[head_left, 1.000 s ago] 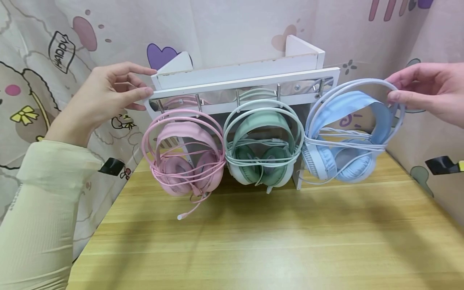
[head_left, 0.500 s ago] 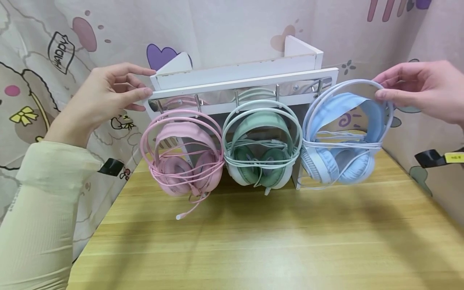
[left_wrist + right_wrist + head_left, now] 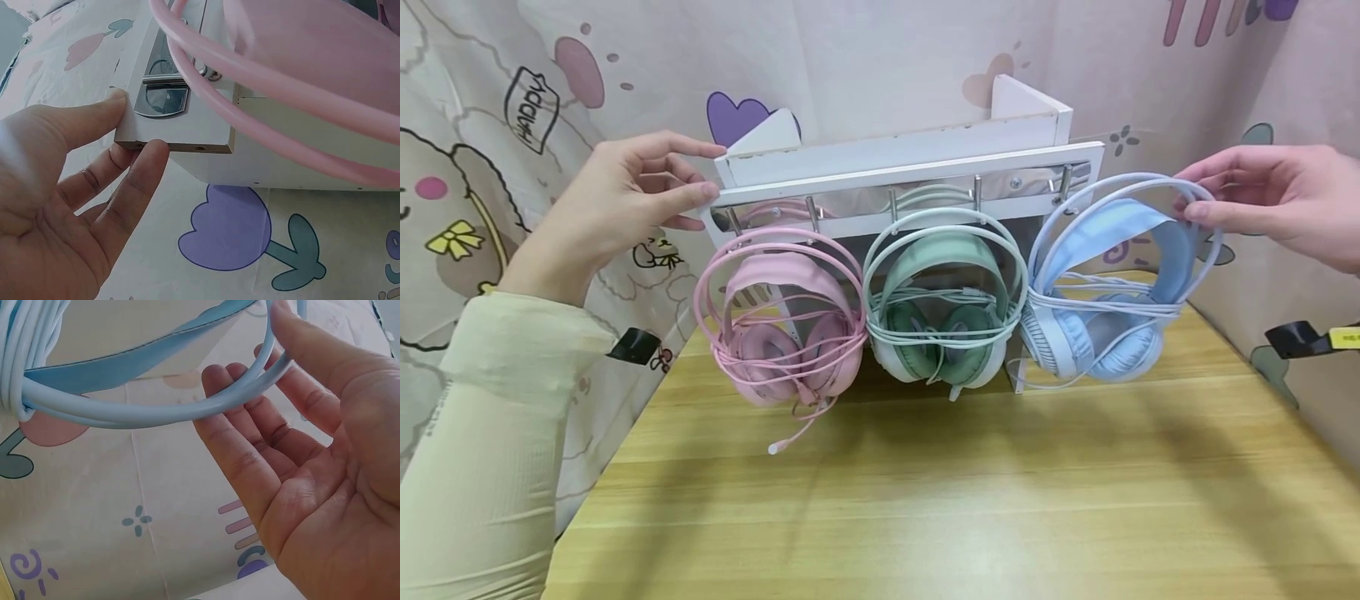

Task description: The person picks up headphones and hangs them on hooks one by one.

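Note:
In the head view, my left hand (image 3: 617, 200) holds the left end of the front board of a white rack (image 3: 895, 154). The left wrist view shows the thumb on the board's face and fingertips at its end edge. My right hand (image 3: 1277, 192) pinches the right side of the outer band of the light-blue headphones (image 3: 1131, 354), whose cord (image 3: 19, 369) is wound around them. They tilt at the rack's right end, their band's left side near the rightmost hook (image 3: 1064, 182). Pink headphones (image 3: 790, 275) and green headphones (image 3: 947, 247) hang from the other hooks, cords wrapped around them.
The rack stands on a wood-grain table (image 3: 925, 500). A printed curtain (image 3: 880, 58) surrounds it at the back and sides. The pink headphones' cable end (image 3: 772, 448) dangles in front. A black strap piece (image 3: 1296, 340) sticks out below the right hand.
My right hand has moved left and slightly down with the light-blue headphones, which now tilt more. The left hand keeps its hold on the rack, and the pink and green headphones stay put.

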The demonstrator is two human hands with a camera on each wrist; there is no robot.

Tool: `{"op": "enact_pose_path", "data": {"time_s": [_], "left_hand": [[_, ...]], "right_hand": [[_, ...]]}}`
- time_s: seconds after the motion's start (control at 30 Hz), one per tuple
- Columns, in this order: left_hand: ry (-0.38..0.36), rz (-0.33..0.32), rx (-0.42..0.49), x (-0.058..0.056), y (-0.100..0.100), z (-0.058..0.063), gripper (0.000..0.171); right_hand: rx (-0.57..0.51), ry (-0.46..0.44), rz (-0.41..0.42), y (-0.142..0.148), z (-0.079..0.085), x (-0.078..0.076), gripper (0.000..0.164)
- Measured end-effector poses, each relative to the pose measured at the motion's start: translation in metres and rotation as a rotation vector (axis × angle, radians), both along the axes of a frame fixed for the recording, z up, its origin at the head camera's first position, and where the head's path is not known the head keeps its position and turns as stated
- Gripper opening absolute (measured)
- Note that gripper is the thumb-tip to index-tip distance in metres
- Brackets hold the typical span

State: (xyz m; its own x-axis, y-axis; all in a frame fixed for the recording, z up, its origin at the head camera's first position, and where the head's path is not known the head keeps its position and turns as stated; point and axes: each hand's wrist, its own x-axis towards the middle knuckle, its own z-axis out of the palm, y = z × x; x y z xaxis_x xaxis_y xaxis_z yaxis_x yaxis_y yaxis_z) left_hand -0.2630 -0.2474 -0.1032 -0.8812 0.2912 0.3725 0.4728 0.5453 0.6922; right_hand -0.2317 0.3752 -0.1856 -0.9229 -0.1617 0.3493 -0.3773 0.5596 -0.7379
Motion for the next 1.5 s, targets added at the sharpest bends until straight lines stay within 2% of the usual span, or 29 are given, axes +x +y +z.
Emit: {"op": "enact_pose_path", "data": {"time_s": [0.17,0.33,0.5,0.67,0.8,1.0,1.27,1.5], "left_hand": [[0.014,-0.001,-0.003,0.000,0.001,0.000,0.046],[0.035,0.004,-0.013,0.002,0.002,0.001,0.046],[0.058,0.031,-0.049,0.005,0.003,-0.001,0.045],[0.107,0.080,-0.105,0.008,0.004,-0.004,0.042],[0.135,0.097,-0.113,0.011,0.005,-0.006,0.042],[0.187,0.115,-0.133,0.019,0.006,-0.010,0.043],[0.314,0.192,-0.269,0.035,0.009,-0.019,0.040],[0.356,0.191,-0.312,0.049,0.015,-0.029,0.044]], "right_hand": [[-0.015,-0.009,0.028,0.002,-0.004,0.001,0.040],[-0.003,0.020,0.026,0.001,-0.008,0.005,0.040],[-0.009,0.054,0.033,0.000,-0.013,0.007,0.043],[0.003,0.076,-0.001,-0.001,-0.019,0.008,0.046],[-0.006,0.128,-0.019,-0.004,-0.021,0.011,0.044],[-0.032,0.174,-0.022,-0.012,-0.024,0.020,0.048],[-0.048,0.235,-0.065,-0.023,-0.029,0.036,0.056],[0.101,0.301,-0.128,-0.040,-0.034,0.054,0.065]]}}
